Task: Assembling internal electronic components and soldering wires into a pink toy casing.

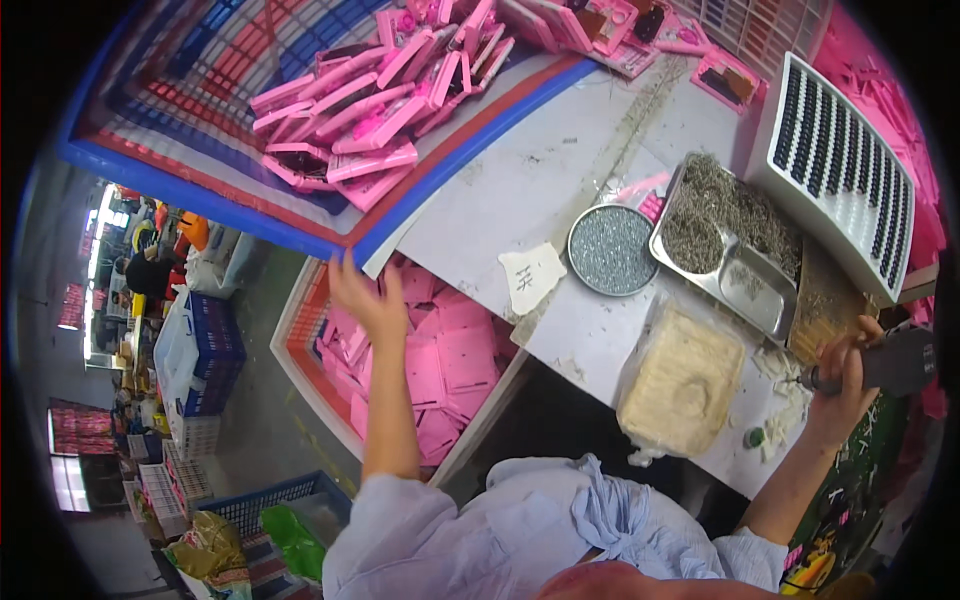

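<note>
My left hand (371,302) has its fingers spread at the near corner of the blue-rimmed basket (300,240); I cannot tell whether they touch the rim. Below that hand, flat pink plastic plates (455,350) fill a white and red crate (290,345). At the far right my right hand (846,378) grips a dark power screwdriver (895,362), its tip pointing left over white scraps. Many pink plastic cases (370,115) lie heaped inside the blue-rimmed basket.
On the table (470,215) are a round tin of grey granules (613,250), a metal tray of screws (692,240), a white rack with black and white pegs (840,170), a wrapped yellowish block (685,385) and a marked white card (531,278). A blue basket (250,512) holds bags.
</note>
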A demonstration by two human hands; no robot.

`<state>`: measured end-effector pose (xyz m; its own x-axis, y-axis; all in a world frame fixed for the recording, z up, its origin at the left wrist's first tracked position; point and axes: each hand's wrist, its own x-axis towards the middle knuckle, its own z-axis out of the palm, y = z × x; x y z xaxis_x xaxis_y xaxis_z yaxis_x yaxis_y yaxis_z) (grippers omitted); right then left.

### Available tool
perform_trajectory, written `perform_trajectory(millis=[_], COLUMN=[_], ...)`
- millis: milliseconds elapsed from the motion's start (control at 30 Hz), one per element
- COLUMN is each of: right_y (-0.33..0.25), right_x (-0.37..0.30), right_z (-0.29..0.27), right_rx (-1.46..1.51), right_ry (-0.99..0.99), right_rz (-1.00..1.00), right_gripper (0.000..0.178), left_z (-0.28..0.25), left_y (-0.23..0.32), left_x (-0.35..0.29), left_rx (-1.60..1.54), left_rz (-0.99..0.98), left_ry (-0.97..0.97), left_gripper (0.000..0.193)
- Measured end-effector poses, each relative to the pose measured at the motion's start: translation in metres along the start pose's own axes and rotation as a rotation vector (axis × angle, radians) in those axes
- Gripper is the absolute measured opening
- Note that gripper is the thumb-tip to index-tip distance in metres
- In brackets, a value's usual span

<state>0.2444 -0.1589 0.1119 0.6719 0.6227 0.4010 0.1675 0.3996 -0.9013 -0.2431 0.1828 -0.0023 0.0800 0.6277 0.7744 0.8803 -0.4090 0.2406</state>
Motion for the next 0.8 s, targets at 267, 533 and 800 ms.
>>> perform_trajectory(millis=[267,533,800], right_y=[-0.011,-0.031,0.020], right_x=[-0.020,-0.042,-0.054], right_z=[-0.018,0.001,0.104], right_rx=[-0.239,-0.735,-0.165], right_ry=[0.024,0.372,-0.382], right_rz=[0.013,-0.520,0.187], right_gripper=[0.086,0.065,0.086], left_z=[0.147,0.129,-0.019], left_y=[-0.011,-0.014,0.165], left_x=[0.334,0.392,0.189], left_rx=[0.241,0.299,-0.505], left_rz=[0.178,0.189,0.486], left_ry=[-0.082,-0.143,0.139], left_gripper=[0.046,0.036,0.018])
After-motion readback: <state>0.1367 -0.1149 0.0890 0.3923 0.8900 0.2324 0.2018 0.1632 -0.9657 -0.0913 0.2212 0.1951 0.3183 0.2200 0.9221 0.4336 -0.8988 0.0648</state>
